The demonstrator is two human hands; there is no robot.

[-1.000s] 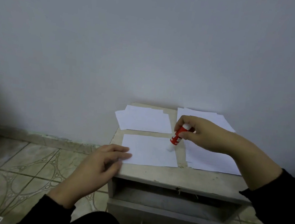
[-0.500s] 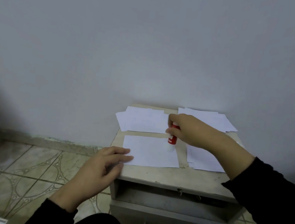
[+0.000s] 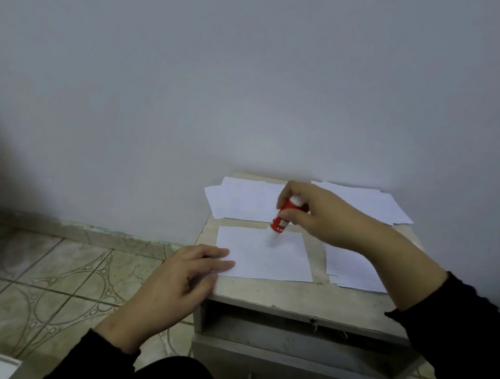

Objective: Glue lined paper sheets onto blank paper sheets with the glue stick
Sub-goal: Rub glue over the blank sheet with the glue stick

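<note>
The right hand (image 3: 319,216) grips the red glue stick (image 3: 282,218), fingers and thumb curled round its barrel. The stick is tilted, its white base up inside the grip and its pale tip down on the upper middle of a white sheet (image 3: 264,257) that lies flat at the front of the bench (image 3: 293,299). The tip is blurred, so how firmly it presses the paper is hard to judge.

The left hand (image 3: 174,285) is relaxed and holds nothing; its straight fingertips (image 3: 224,262) rest on the sheet's near left corner.

Behind this sheet, against the wall, lies a loose stack of papers (image 3: 241,200), its left corner jutting past the bench edge. To the right, partly hidden under the right forearm, another spread of papers (image 3: 356,268) runs from the wall to the front of the bench. I cannot tell which sheets are lined.

Below the benchtop a drawer (image 3: 287,371) stands pulled partly out. Both arms wear black sleeves (image 3: 470,353). The floor (image 3: 53,278) to the left is patterned tile.
</note>
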